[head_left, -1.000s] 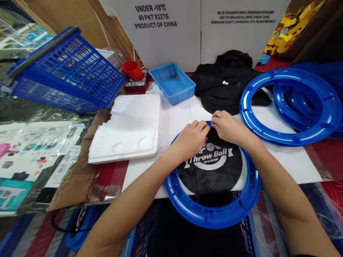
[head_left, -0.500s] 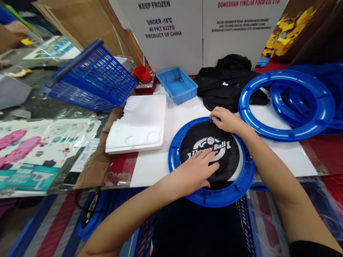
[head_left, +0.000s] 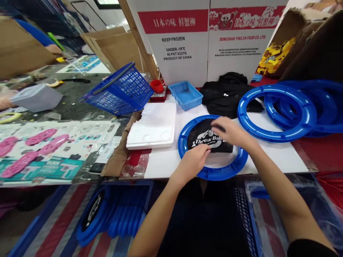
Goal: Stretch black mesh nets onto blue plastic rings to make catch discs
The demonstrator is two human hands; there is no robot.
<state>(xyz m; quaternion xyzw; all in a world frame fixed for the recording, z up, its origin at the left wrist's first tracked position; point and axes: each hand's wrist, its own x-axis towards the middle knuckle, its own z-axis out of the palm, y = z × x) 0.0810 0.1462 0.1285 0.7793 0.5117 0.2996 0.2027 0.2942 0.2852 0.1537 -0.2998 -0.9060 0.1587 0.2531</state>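
On the white work surface lies a blue plastic ring (head_left: 184,142) with a black mesh piece (head_left: 200,134) printed "Throw Ball" inside it. The mesh's near edge is folded up, and white board shows through the lower part of the ring. My left hand (head_left: 194,160) pinches that near edge of the mesh, fingers closed. Over the ring's far right side, my right hand (head_left: 229,132) has curled fingers above or on the mesh; motion smears them. More blue rings (head_left: 302,116) lie stacked to the right, and black mesh pieces (head_left: 219,96) are heaped behind.
A white foam block (head_left: 152,125), a light-blue tray (head_left: 187,94), a red cup (head_left: 157,85) and a tilted blue basket (head_left: 120,89) stand left and behind. Printed cartons (head_left: 184,69) wall the back. Below the edge, a crate holds several blue discs (head_left: 123,214). Another person's hand (head_left: 5,100) shows far left.
The view has tilted up and shifted left. The mesh's near edge has folded away from the ring's near side. My left hand has closed at that edge; my right hand has come inward off the rim.
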